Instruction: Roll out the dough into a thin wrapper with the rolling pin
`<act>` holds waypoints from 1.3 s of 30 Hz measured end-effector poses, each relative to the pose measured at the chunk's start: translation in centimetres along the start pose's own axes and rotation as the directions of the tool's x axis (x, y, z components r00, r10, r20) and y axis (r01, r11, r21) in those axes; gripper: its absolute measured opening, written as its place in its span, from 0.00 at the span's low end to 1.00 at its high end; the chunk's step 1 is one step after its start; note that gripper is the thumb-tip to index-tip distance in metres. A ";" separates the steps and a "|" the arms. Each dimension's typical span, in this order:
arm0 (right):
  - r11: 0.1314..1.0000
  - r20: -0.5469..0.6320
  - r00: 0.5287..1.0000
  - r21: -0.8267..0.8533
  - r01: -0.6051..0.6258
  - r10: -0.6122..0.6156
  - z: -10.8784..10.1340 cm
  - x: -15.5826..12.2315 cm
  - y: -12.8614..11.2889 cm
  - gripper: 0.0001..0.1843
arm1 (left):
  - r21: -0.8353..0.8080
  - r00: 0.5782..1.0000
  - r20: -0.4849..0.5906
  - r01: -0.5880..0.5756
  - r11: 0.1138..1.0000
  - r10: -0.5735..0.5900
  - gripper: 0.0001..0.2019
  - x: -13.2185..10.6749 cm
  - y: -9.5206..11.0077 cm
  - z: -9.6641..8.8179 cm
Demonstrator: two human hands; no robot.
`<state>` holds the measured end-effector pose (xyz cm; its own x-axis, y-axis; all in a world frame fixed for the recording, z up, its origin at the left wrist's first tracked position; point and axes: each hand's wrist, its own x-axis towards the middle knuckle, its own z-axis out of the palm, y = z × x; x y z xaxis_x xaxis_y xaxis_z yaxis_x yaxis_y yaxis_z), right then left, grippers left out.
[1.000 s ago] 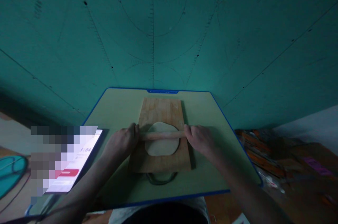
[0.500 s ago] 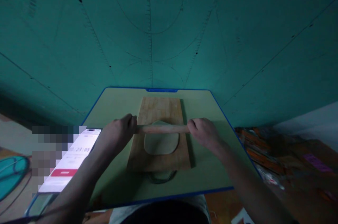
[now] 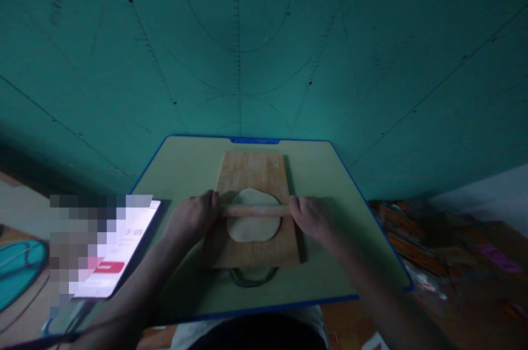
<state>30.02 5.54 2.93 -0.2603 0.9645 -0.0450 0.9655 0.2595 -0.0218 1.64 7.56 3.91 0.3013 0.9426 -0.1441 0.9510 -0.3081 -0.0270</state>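
Head view: left hand [image 3: 197,213] and right hand [image 3: 312,215] clamp fingers [image 3: 295,206] round a rolling pin [image 3: 254,210], ends apparently hidden.

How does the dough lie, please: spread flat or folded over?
Spread flat: the dough shows as one broad, rounded sheet on the wooden board, without a visible fold, with the rolling pin across it.

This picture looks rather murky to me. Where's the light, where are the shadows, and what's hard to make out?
Head view: dim overall, the phone screen glowing brightest, blocky pixels hiding its left part; head view: a dark shadow along the right edge of the cutting board; head view: the clutter at right murky and soft, the dough and rolling pin clearer.
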 end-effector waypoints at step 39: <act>0.990 -0.132 0.991 0.133 0.051 -0.034 -0.5 6.3 -3.4 0.25 | -0.030 0.963 -0.264 -0.058 0.998 0.048 0.17 5.6 5.4 -0.5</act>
<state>25.14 10.78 3.18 -0.2890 0.9533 0.0876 0.9411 0.2997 -0.1563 8.49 11.25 3.47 0.3545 0.9272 0.1211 0.9335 -0.3584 0.0109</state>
